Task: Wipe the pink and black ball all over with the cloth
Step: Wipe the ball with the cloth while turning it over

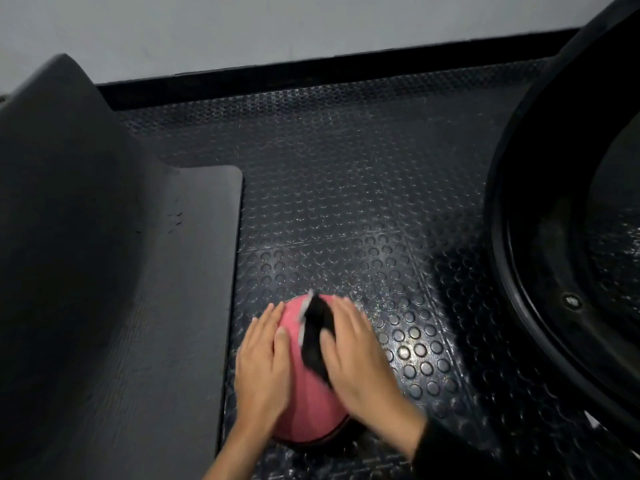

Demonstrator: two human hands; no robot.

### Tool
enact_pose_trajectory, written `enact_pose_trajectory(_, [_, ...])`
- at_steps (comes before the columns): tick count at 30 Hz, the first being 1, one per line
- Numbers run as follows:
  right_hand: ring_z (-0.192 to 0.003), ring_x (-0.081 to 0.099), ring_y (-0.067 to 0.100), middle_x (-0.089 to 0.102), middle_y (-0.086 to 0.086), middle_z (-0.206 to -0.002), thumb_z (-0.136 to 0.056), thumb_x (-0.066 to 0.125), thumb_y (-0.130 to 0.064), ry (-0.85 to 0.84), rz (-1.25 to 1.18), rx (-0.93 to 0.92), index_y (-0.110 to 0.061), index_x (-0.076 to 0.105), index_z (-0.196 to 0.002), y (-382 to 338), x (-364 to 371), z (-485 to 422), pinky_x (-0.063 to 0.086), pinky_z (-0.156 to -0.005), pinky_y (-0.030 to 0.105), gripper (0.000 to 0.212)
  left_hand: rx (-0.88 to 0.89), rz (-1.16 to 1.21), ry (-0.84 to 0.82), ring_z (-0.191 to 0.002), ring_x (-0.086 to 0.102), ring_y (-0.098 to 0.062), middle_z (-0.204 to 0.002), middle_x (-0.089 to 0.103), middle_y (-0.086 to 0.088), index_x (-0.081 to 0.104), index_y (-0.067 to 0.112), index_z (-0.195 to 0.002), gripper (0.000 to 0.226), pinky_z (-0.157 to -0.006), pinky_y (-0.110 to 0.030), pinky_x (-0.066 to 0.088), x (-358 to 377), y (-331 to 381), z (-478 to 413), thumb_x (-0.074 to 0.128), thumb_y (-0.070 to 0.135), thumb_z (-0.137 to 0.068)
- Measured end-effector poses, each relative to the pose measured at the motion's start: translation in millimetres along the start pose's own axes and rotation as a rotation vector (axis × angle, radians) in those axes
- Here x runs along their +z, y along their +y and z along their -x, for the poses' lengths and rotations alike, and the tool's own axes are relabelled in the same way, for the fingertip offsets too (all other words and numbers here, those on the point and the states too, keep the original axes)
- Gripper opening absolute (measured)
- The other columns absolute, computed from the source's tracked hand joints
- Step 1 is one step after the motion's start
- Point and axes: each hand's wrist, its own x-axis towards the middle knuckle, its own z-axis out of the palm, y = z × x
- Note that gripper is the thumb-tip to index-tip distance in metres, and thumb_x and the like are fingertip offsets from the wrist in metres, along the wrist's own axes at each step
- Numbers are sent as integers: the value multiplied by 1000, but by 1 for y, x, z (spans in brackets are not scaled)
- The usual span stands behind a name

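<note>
The pink and black ball sits on the studded rubber floor, low in the view, with its pink side up and a black band at its lower edge. My left hand lies flat against the ball's left side, fingers straight. My right hand presses on the ball's right side. A dark cloth with a pale edge lies over the top of the ball, partly under my right hand's thumb side. Motion blur hides how the right fingers hold the cloth.
A dark bench-like block fills the left side, its edge close to my left hand. A large black round rim stands at the right. Studded floor stretches ahead to a black skirting and a pale wall.
</note>
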Motion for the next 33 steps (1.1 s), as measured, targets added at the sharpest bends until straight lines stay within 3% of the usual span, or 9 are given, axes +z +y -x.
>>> enact_pose_trajectory(3, [-98, 54, 25, 58, 11, -112, -98, 32, -26, -146, -105, 368, -8, 52, -106, 7, -9, -66, 39, -77, 34, 28, -2, -23, 1, -140, 27, -5, -149, 38, 12, 43, 30, -142, 62, -118, -36, 20, 1, 4, 2, 17, 49, -89])
enact_pose_trajectory(6, [-119, 49, 20, 52, 2, -131, -95, 20, -37, -30, -46, 226, -13, 49, -126, -5, -7, -31, 39, -98, 35, 49, -50, -24, 5, -141, 27, -7, -149, 38, 12, 42, 30, -142, 64, -118, -38, 20, 3, 7, -5, 14, 48, -87])
enact_pose_trajectory(10, [-144, -7, 2, -2, -15, -155, -90, 2, -43, -89, 37, 10, -19, 2, -152, -23, -6, 30, -3, -119, 26, 66, -42, 2, -36, -141, 26, -7, -149, 39, 13, 43, 32, -140, 57, -118, -36, 20, 2, 3, -12, 19, 42, -90])
enact_pose_trajectory(15, [-113, 52, 15, 51, -5, -137, -95, 30, -26, -40, -144, 269, -34, 37, -139, 6, -11, -57, 42, -91, 33, 46, -68, -12, -36, -142, 26, -10, -149, 38, 11, 42, 31, -142, 60, -117, -41, 21, 3, 12, -17, 17, 45, -89])
enact_pose_trajectory(22, [-142, 19, 11, 33, -7, -150, -91, 35, -23, 91, -11, -145, -28, 32, -143, -26, 19, 30, 7, -118, 34, 52, -207, -2, -101, -133, 40, -20, -144, 47, 4, 50, 27, -137, 43, -106, -35, 28, -1, 11, -59, 28, 29, -101])
enact_pose_trajectory(24, [-138, 27, 7, 40, -9, -145, -90, 35, -24, 85, -93, -120, -28, 41, -139, -15, 13, 10, 12, -117, 31, 49, -191, 8, -110, -131, 43, -21, -142, 51, 4, 52, 29, -135, 41, -104, -34, 30, -5, 9, -62, 29, 29, -101])
enact_pose_trajectory(27, [-97, 58, 13, 62, 2, -114, -93, 33, -17, 21, -312, 232, -17, 58, -117, 8, -3, -55, 46, -79, 24, 35, -199, 21, -78, -130, 43, -22, -140, 52, 3, 52, 32, -134, 42, -107, -39, 30, -8, 9, -54, 28, 31, -100])
enact_pose_trajectory(29, [-80, 58, 19, 64, 7, -98, -95, 35, -15, -37, -401, 484, -14, 60, -105, 22, -8, -82, 41, -57, 26, 27, -222, 15, -57, -131, 42, -23, -141, 50, 2, 51, 33, -134, 43, -107, -42, 30, -5, 11, -51, 26, 32, -100])
enact_pose_trajectory(33, [-119, 46, 10, 52, -3, -132, -96, 32, -21, 170, -174, 151, -20, 49, -131, 2, 10, -26, 38, -100, 26, 40, -294, -45, -65, -132, 40, -28, -143, 48, -3, 51, 36, -134, 46, -110, -48, 30, -2, 11, -65, 24, 35, -97])
